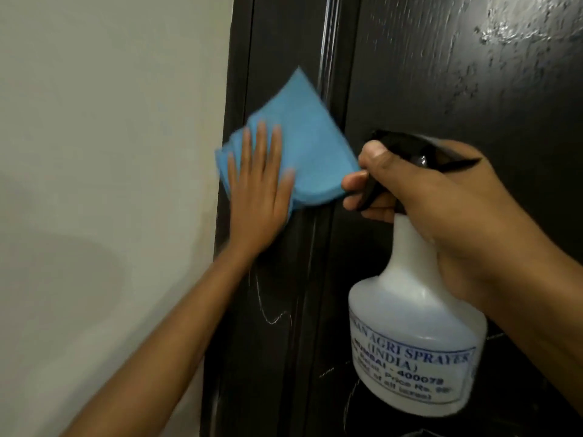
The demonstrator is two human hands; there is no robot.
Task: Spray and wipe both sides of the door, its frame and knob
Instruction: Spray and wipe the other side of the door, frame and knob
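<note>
**Blue cloth flat against dark door frame**

A dark, glossy door frame (277, 294) stood upright beside a pale wall (110, 152), with the dark door (441, 74) just to its right. A folded blue cloth (303, 143) lay flat against the frame, one corner pointing upward and its right edge reaching the groove between frame and door. The left hand (257, 203) pressed the cloth's lower left part to the frame with straight, spread fingers. Thin pale scratch marks (268, 310) showed on the frame below the hand. Wet droplets (511, 26) glistened on the door's upper right surface.
</note>
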